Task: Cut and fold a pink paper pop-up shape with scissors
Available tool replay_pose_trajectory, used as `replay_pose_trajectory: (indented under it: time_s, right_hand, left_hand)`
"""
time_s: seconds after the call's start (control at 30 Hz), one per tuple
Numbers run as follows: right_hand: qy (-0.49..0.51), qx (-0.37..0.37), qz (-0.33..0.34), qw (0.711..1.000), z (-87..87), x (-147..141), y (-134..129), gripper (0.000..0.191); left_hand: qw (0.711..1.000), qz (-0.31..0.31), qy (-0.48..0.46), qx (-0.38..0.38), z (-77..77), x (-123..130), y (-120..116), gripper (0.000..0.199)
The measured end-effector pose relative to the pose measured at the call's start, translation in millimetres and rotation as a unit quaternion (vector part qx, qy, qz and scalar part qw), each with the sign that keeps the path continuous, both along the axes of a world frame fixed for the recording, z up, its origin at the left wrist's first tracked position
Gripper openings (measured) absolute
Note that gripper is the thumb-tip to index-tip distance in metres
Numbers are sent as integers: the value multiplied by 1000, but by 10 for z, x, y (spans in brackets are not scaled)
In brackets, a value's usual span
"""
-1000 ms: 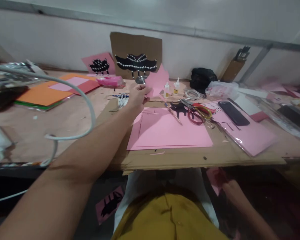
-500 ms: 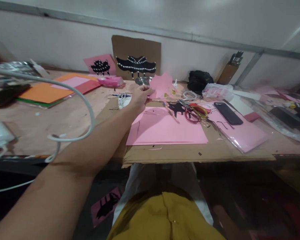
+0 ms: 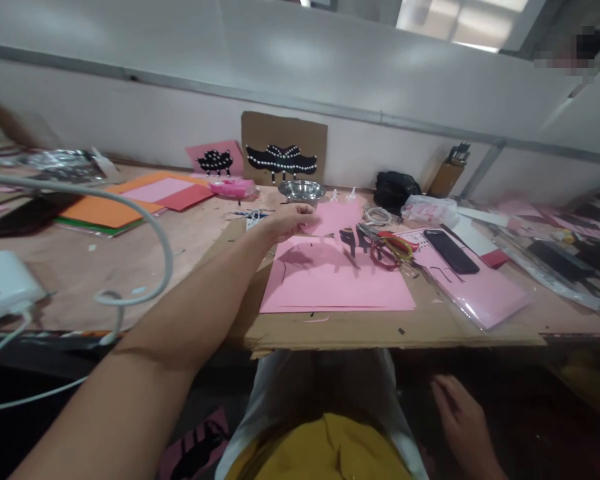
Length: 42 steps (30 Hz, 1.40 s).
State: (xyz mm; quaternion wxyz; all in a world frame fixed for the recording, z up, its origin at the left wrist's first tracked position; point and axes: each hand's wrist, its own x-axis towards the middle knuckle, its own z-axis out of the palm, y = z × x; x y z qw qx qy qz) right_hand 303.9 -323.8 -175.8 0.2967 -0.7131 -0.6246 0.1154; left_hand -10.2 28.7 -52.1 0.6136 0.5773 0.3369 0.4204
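Note:
My left hand (image 3: 296, 223) reaches over the table, its fingers pinched on the left edge of a pink paper cutout (image 3: 337, 215). The cutout is held up above the pink paper sheets (image 3: 340, 280). Just beyond its lower edge, a black paper cutout (image 3: 360, 240), a pencil (image 3: 351, 259) and scissors with red and yellow handles (image 3: 386, 261) lie on the sheets. Low on the right, below the table edge, my right hand (image 3: 457, 417) hangs with its fingers curled together; nothing shows in it.
Cardboard (image 3: 330, 337) lies under the sheets. A steel bowl (image 3: 301, 191) stands behind, before propped black cutouts with white beads (image 3: 281, 160). Right are a phone (image 3: 451, 251) and plastic-wrapped pink paper (image 3: 495, 293). A white cable (image 3: 167, 260) loops over my left forearm. Orange paper (image 3: 105, 212) lies left.
My view has tilted upward. The pink cutout in my left hand has been lowered and tipped flatter, uncovering the steel bowl. My right hand shows more clearly at the lower right.

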Motion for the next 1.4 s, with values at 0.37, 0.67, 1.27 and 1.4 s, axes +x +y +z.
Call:
replay_pose_trajectory:
  time_s: [0.37,0.67,1.27,1.4]
  right_hand:
    - [71,200,136,968,1442,-459,1147,16]
    - [183,131,164,961,1402,-798,2809,25]
    - [-68,68,237,967,1212,-832,2664,24]
    - [-186,-33,285,940,1212,-949,2545,45]
  left_hand:
    - [991,-82,93,45,-5,-65,6,26]
    - [978,-31,182,101,64,-114,-177,34]
    - [879,27,398,262,-43,-79,-378,15]
    - [868,19,423,260,-132,-68,-353,21]
